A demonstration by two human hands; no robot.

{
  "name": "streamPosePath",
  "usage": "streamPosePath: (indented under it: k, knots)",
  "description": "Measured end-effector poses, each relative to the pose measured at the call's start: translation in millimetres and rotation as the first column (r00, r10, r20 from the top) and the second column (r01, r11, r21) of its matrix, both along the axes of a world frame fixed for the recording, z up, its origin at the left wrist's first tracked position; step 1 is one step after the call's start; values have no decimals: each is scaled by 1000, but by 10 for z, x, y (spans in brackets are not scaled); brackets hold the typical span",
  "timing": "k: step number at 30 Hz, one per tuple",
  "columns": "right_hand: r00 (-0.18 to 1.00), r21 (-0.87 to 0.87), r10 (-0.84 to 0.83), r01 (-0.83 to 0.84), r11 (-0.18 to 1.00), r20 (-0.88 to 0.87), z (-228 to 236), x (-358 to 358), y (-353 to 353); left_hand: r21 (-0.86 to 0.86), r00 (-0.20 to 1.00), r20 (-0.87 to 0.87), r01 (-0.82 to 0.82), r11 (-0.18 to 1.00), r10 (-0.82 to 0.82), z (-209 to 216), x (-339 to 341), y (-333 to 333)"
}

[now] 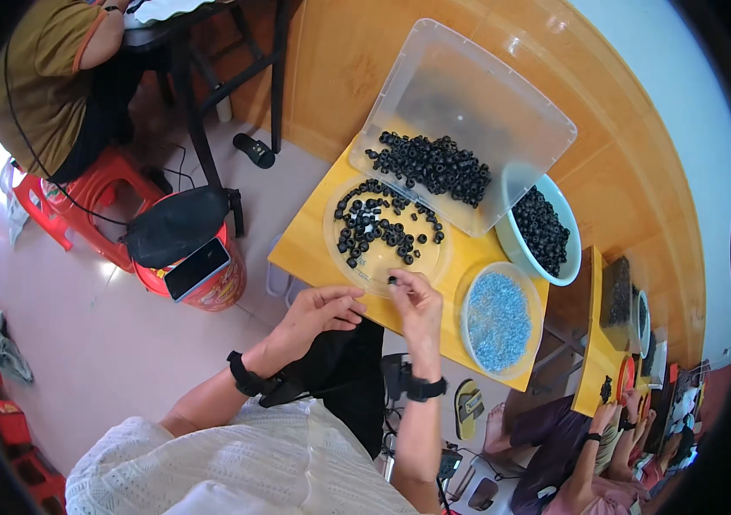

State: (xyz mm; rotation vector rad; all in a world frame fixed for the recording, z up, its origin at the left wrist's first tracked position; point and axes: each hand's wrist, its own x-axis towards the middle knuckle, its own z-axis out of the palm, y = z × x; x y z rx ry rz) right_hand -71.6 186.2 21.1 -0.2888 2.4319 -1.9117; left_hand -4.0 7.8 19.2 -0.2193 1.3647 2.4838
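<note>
My right hand point(418, 311) pinches a small black round plastic piece point(393, 280) between thumb and fingertips, just over the near rim of a clear round tray point(391, 264). Beside it, on the left, my left hand point(324, 312) is held in the air, its fingers loosely bent and apart, with nothing visible in them. Scattered black pieces point(391, 236) lie in the tray, mostly toward its far side. A tilted clear plastic bin point(460, 86) behind it holds a heap of similar black pieces point(443, 167).
Right of the tray stand a light-blue basin point(564, 276) of black pieces and a round dish point(466, 330) of tiny blue pieces, all on a yellow table point(310, 245). A phone point(197, 269) rests on a red bucket at left. Other people sit at left and lower right.
</note>
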Motion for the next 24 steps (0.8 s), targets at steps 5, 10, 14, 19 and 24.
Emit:
streamPosePath:
  k: [5, 10, 14, 19, 24]
  knots:
    - [996, -118, 71, -77, 990, -58, 15, 297, -343, 337, 995, 99, -43, 940, 10, -155, -21, -16]
    - [996, -182, 87, -86, 980, 2, -38, 496, -453, 463, 996, 92, -36, 886, -7, -341, 23, -47]
    - [996, -190, 94, -90, 978, 11, -65, 571, -455, 477, 992, 123, -43, 878, -18, -373, 26, -60]
    - [991, 75, -9, 19, 997, -133, 47, 207, -361, 407, 990, 139, -68, 911, 12, -330, 14, -207]
    - [961, 461, 110, 20, 887, -253, -18, -292, -413, 387, 993, 118, -72, 919, 28, -305, 10, -260]
